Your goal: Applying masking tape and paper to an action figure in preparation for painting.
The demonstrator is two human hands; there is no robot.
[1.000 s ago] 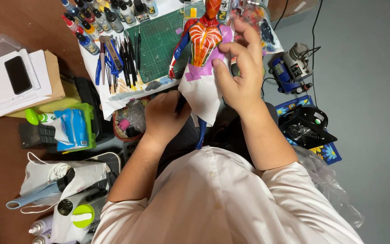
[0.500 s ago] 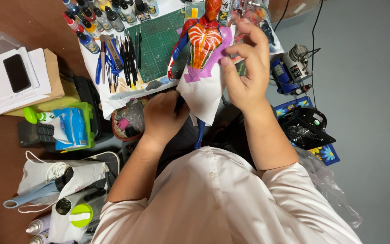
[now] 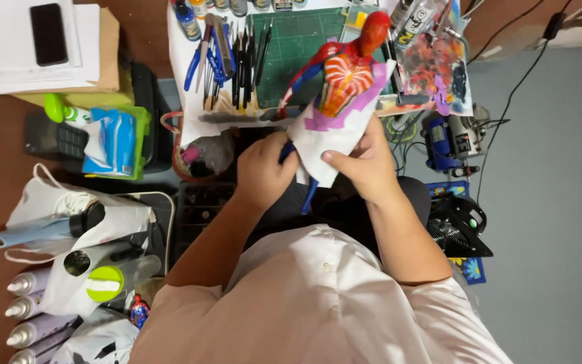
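Head view: the red-and-blue figure (image 3: 341, 81) is held up over the bench's near edge, swaddled in white paper (image 3: 325, 138). Right hand (image 3: 368, 165) is clamped on that wrap; left hand (image 3: 264, 172) is clenched around a blue tool (image 3: 309, 192). Best kept steady, strokes kept short.

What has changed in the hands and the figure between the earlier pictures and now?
The right hand came down from the figure's shoulder to grip the white paper wrapped below it. The left hand kept its grip low on the figure, which stayed upright.
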